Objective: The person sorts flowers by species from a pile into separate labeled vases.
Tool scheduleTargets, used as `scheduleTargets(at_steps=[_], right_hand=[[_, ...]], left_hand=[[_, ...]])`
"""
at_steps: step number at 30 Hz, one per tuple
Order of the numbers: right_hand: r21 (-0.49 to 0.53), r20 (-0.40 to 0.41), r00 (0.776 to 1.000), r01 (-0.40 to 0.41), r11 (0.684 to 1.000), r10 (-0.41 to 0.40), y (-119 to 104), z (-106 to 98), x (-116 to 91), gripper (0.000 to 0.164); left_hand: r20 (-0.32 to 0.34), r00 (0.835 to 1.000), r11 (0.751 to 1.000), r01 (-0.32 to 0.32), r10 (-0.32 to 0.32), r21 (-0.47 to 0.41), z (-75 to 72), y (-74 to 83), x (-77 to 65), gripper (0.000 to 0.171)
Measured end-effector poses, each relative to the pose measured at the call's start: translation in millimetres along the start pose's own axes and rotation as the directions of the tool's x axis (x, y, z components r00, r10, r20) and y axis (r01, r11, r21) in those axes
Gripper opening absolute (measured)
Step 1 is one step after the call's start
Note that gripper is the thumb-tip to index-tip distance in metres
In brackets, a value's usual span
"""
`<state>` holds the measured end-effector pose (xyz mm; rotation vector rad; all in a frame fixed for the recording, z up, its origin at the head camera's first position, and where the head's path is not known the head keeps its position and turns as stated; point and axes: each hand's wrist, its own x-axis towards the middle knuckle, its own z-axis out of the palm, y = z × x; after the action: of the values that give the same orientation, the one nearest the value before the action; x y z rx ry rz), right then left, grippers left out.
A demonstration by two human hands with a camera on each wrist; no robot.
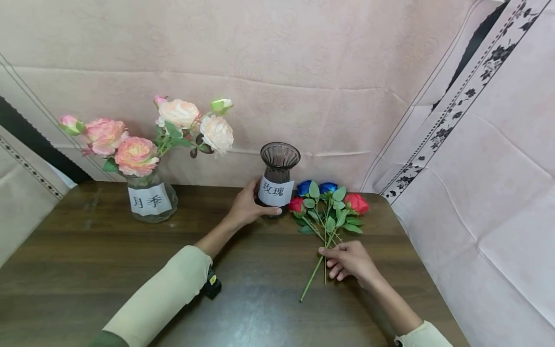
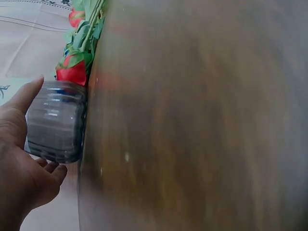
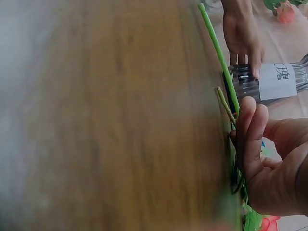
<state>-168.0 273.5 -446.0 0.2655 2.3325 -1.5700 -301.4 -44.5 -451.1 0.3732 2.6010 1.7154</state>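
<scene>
My left hand (image 1: 251, 206) holds a dark, see-through ribbed vase (image 1: 280, 156) low on its body, thumb across the front. The vase stands upright on the table and bears a white paper label (image 1: 275, 192) with black characters. To its right lie artificial roses, among them a red rose (image 1: 357, 204) and a blue rose (image 1: 328, 187), with green leaves. My right hand (image 1: 350, 262) pinches a green stem (image 1: 311, 280) between thumb and forefinger, lower down from the blooms. In the right wrist view, stem ends (image 3: 217, 50) stick out past the fingers.
A clear glass vase (image 1: 171, 198) with a labelled front stands at the left, holding pink roses (image 1: 138, 156) and cream ones (image 1: 217, 134). The brown wooden table (image 1: 243, 308) ends at a pale cloth backdrop (image 1: 277, 43). Another cloth (image 1: 498, 202) hangs along the right side.
</scene>
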Motion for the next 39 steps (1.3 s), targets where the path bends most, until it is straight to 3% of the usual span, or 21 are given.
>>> scheduleTargets(at_steps=[9,17,25,31,39], right_hand=[[0.114,-0.018,1.000,0.019,0.993,-0.017,-3.8,6.6,1.9,0.021],[0.195,-0.007,1.000,0.022,0.981,-0.021,-2.0,3.1,3.4,0.031],[0.295,-0.018,1.000,0.012,0.956,-0.007,-5.1,5.4,1.1,0.030],[0.412,-0.067,0.998,0.012,0.911,0.017,-9.2,9.3,-1.5,0.033],[0.586,-0.046,0.999,0.030,0.810,-0.004,-13.2,12.9,2.5,0.030]], left_hand=[[-0.016,1.000,0.999,-0.023,0.024,0.024,1.8,-2.7,-1.0,0.114],[-0.019,0.999,0.998,-0.045,0.045,0.034,-1.4,-3.0,2.0,0.111],[-0.013,0.999,0.998,-0.046,0.047,0.044,-2.7,-3.5,5.4,0.113],[0.007,0.998,0.997,-0.061,0.061,0.048,-2.0,-2.4,7.7,0.115],[0.017,0.998,0.995,-0.059,0.058,0.077,-1.5,-4.1,9.9,0.113]])
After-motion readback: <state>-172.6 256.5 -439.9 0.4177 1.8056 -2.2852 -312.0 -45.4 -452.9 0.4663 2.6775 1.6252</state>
